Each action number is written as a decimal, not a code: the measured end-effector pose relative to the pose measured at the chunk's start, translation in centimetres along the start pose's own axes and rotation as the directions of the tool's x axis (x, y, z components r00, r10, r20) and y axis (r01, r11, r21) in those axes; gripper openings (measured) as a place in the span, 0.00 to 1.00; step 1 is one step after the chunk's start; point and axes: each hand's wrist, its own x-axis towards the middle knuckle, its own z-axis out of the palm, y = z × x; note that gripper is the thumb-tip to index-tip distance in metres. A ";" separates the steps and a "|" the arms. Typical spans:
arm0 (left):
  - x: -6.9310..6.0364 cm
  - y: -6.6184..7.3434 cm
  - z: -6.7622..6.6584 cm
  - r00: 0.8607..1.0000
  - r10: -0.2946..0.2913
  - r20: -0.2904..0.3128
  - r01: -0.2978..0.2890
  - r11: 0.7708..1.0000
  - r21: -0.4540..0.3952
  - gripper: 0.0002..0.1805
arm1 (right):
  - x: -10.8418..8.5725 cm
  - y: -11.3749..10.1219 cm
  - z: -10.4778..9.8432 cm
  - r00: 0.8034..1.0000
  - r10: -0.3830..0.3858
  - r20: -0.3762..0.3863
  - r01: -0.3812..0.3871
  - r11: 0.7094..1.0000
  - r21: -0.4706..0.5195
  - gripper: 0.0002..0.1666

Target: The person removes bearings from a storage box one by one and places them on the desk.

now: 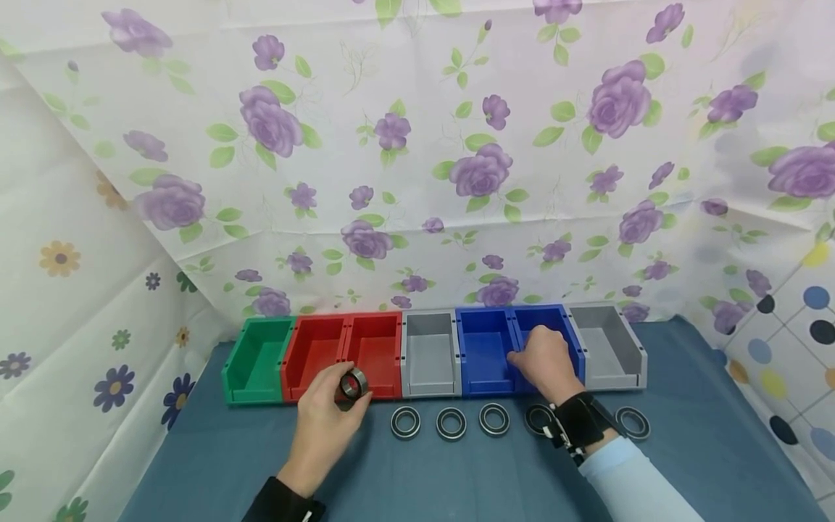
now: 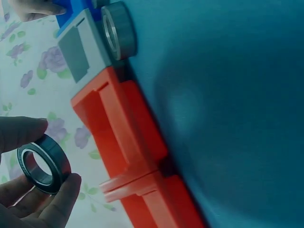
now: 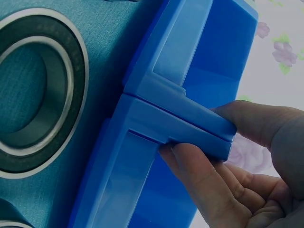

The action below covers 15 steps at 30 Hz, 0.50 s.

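My left hand [image 1: 326,420] pinches a ball bearing [image 2: 59,160] between thumb and fingers, holding it on edge in front of the red bins. In the right wrist view, my right hand [image 3: 256,175] has its thumb on one side and fingers on the other of the two adjoining side walls of the blue bins [image 3: 175,107]. The head view shows that hand over the right blue bin [image 1: 572,337], beside the left blue bin [image 1: 485,366]. A large bearing [image 3: 78,71] lies flat before the blue bins.
Several bearings [image 1: 395,423] lie in a row on the blue-grey cloth [image 1: 417,486]; one is partly behind the right wrist strap [image 1: 580,424]. The bin row also has a green bin [image 1: 257,366], red bins [image 1: 375,355], a middle grey bin [image 1: 430,362] and a right grey bin [image 1: 609,355]. Floral cloth [image 1: 417,203] hangs behind.
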 end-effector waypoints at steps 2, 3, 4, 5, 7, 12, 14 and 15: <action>-0.3 -0.3 0.1 1.000 -0.010 0.010 0.010 1.000 0.022 0.34 | 0.1 0.0 0.0 1.000 -0.001 -0.003 0.001 1.000 0.001 0.29; -0.5 -0.5 0.1 1.000 -0.018 0.017 0.018 0.999 0.029 0.34 | 0.1 0.0 0.0 1.000 -0.001 -0.002 0.001 1.000 0.001 0.29; -0.6 -0.7 0.2 0.999 -0.027 0.025 0.026 0.999 0.035 0.34 | 0.1 0.0 0.0 1.000 -0.003 -0.002 0.003 1.000 0.002 0.29; -0.8 -0.8 0.3 0.999 -0.035 0.034 0.033 0.999 0.043 0.34 | 0.1 0.0 0.0 1.000 -0.003 0.000 0.003 1.000 0.001 0.29; -1.2 -1.1 0.4 0.997 -0.049 0.057 0.046 0.997 0.057 0.33 | 0.1 0.0 0.0 1.000 -0.003 -0.001 0.003 1.000 0.003 0.29; -1.9 -1.7 0.6 0.991 -0.072 0.113 0.063 0.995 0.081 0.32 | 0.1 0.0 -0.1 1.000 0.002 0.000 -0.002 1.000 0.003 0.29; -2.1 -1.8 0.7 0.987 -0.081 0.136 0.069 0.993 0.092 0.31 | 0.1 0.1 -0.1 1.000 0.005 0.004 -0.005 1.000 0.002 0.29; -2.2 -1.9 0.7 0.985 -0.086 0.148 0.072 0.993 0.098 0.31 | 0.1 0.1 -0.1 1.000 0.003 0.007 -0.003 1.000 0.002 0.29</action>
